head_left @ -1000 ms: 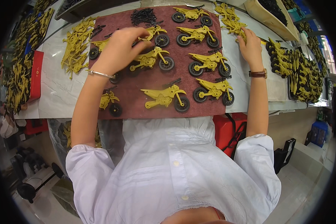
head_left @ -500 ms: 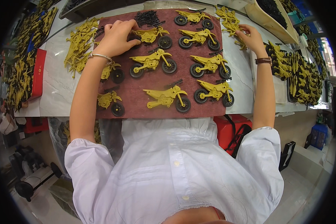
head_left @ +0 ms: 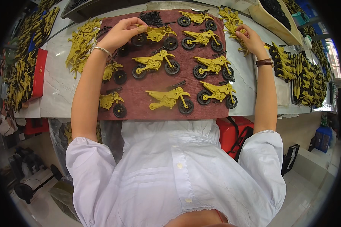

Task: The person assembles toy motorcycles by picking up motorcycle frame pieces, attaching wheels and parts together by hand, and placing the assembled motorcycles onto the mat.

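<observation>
My left hand (head_left: 122, 34) is at the upper middle of a dark red cloth (head_left: 185, 68), thumb and fingers pinched at the tail of a yellow toy motorcycle (head_left: 155, 34) with black wheels. Black handlebars stick out at its far side. On the right, my right hand (head_left: 251, 41) has its fingers curled together beside a strip of loose yellow plastic motorcycle parts (head_left: 231, 19). What its fingertips hold, if anything, is too small to tell. Several more toy motorcycles (head_left: 153, 62) lie in rows on the cloth; one at the front (head_left: 168, 99) shows only a front wheel.
Loose black parts (head_left: 150, 17) are heaped at the cloth's far edge. A pile of yellow parts (head_left: 81, 43) lies left of it on the white table (head_left: 57, 94). Stacked toy motorcycles (head_left: 303, 77) stand at right, a beige bin (head_left: 280, 26) of black parts behind them.
My left hand has slid up and back, uncovering the motorcycle's rear wheel; that motorcycle has shifted slightly right. My right hand has moved a little left and toward me.
</observation>
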### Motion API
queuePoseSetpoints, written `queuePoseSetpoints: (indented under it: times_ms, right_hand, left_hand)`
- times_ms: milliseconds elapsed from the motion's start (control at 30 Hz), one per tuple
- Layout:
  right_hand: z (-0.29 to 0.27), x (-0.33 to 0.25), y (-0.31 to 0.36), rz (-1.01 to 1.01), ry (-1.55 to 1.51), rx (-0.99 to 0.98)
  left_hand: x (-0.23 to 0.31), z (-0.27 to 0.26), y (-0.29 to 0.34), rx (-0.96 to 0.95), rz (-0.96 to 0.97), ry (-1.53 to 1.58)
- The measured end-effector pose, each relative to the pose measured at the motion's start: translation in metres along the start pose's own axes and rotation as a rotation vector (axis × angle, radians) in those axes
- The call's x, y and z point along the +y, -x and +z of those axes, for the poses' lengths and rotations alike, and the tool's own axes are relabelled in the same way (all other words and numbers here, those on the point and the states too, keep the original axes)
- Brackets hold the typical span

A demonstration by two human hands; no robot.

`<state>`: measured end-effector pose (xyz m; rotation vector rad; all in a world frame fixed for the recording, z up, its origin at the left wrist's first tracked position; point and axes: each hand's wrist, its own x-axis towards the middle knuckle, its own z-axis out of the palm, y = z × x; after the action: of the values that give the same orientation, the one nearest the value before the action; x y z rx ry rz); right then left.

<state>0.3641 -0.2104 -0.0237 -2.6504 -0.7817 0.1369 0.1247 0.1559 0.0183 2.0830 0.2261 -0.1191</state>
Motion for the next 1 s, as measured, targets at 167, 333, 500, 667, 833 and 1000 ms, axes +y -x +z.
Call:
queuePoseSetpoints:
  times_ms: [167,333,500,667,833,1000]
  right_hand:
    - [-0.006,-0.031,0.01,0.117,0.121,0.0]
    - [-0.005,-0.051,0.02,0.085,0.315,0.073]
    - [-0.007,-0.055,0.031,0.062,0.389,0.148]
    - [-0.035,-0.081,0.084,-0.005,-0.177,0.052]
    - [-0.02,-0.074,0.123,-0.245,-0.052,0.045]
    - [-0.001,-0.073,0.138,-0.265,-0.164,0.117]
  left_hand:
    - [-0.014,0.002,-0.004,0.057,0.005,0.241]
    - [0.002,0.005,0.009,0.115,0.025,0.677]
    - [0.018,0.015,0.038,0.069,0.014,1.051]
    - [0.015,0.035,0.085,-0.023,-0.121,1.236]
    - [0.016,0.056,0.113,-0.003,-0.212,1.25]
    - [0.017,0.068,0.119,-0.013,-0.175,1.277]
